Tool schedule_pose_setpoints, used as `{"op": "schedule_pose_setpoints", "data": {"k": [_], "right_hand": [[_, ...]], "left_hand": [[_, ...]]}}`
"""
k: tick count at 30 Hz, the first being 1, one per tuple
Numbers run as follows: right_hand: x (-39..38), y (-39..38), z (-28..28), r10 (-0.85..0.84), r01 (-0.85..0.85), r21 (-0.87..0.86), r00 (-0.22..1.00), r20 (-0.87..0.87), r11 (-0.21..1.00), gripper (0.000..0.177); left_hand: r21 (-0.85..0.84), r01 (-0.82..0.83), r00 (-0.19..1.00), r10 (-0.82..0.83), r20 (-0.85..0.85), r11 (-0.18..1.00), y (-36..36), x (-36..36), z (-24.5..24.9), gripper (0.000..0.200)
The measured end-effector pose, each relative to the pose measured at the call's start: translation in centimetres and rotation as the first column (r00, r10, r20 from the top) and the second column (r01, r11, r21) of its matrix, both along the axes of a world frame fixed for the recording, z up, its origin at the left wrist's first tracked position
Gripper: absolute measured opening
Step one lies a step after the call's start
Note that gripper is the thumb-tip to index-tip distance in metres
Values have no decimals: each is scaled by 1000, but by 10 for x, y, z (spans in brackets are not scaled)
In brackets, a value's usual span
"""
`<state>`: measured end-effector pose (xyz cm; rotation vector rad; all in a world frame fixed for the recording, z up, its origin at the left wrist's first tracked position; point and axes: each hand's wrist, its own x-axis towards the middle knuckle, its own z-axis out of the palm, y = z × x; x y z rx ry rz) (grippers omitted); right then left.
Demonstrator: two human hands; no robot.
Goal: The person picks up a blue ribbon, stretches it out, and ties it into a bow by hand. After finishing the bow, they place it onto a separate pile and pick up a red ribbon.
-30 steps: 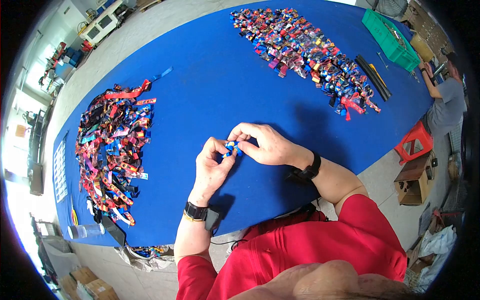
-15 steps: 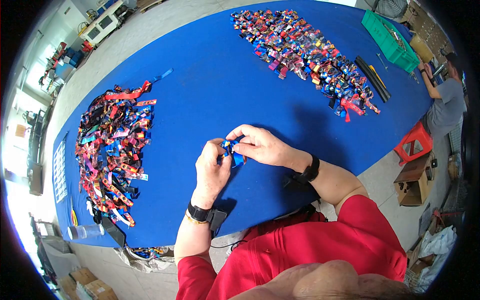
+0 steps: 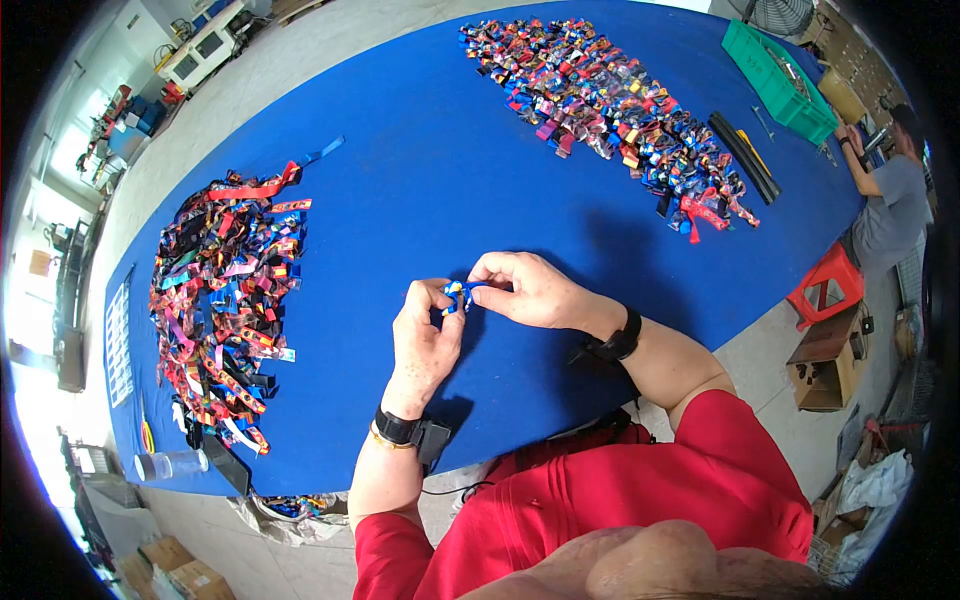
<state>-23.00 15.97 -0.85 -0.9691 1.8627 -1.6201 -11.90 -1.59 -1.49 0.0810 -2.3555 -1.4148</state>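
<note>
A small blue ribbon strip (image 3: 459,292) with yellow and white marks is pinched between both hands, low over the blue table (image 3: 400,180). My left hand (image 3: 427,325) grips it between thumb and forefinger. From the other side, my right hand (image 3: 527,290) pinches its right end with thumb and fingertips. The strip looks folded or looped, but its exact form is partly hidden by my fingers. To the left lies a pile of loose printed ribbon strips (image 3: 225,290). Farther off at the right are many small folded ribbon pieces (image 3: 610,95), spread in a long band.
At the far right stand a green crate (image 3: 780,80) and black bars (image 3: 745,158). A clear bottle (image 3: 172,464) and a dark phone-like slab (image 3: 227,464) lie at the left front edge. A co-worker (image 3: 895,195) sits beyond a red stool (image 3: 830,287).
The blue strip's hanging end has come up and looks more tightly gathered between my fingers. My right hand has shifted slightly right; my left hand stays nearly in place.
</note>
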Motion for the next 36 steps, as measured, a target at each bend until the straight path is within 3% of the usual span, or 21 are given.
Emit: {"op": "schedule_pose_setpoints", "data": {"k": [5, 8, 11, 14, 17, 23, 26, 29, 36], "right_hand": [[2, 3, 19, 33, -34, 197, 999, 9, 980, 12], [1, 2, 14, 51, -56, 116, 997, 49, 992, 13], [1, 3, 27, 55, -42, 249, 997, -47, 968, 14], [-5, 0, 4, 64, -66, 46, 997, 40, 997, 22], [-6, 0, -3, 81, -84, 28, 990, 114, 996, 20], [-3, 0, 3, 58, -68, 158, 996, 68, 985, 11], [1, 2, 18, 33, -25, 209, 999, -33, 978, 12], [0, 0, 13, 12, -12, 215, 1000, 1, 977, 13], [-4, 2, 12, 56, -59, 172, 998, 23, 983, 16]], "left_hand": [[-32, 23, 999, -25, -45, 999, -3, -2, -5, 21], [36, 7, 999, -8, 35, 999, -1, 0, 1, 24], [-34, 20, 1000, -20, 20, 999, -1, 0, 1, 25], [-6, 49, 999, -49, -17, 999, -1, -1, 0, 21], [125, 61, 998, -64, 20, 990, 0, 0, 5, 22], [46, 61, 998, -62, 19, 997, -1, -1, 6, 22], [67, 18, 990, -27, 137, 998, 1, -1, 11, 20], [9, 25, 996, -26, 85, 1000, -2, -2, 3, 21], [290, 60, 994, -83, 68, 955, -3, -4, -3, 21]]}}
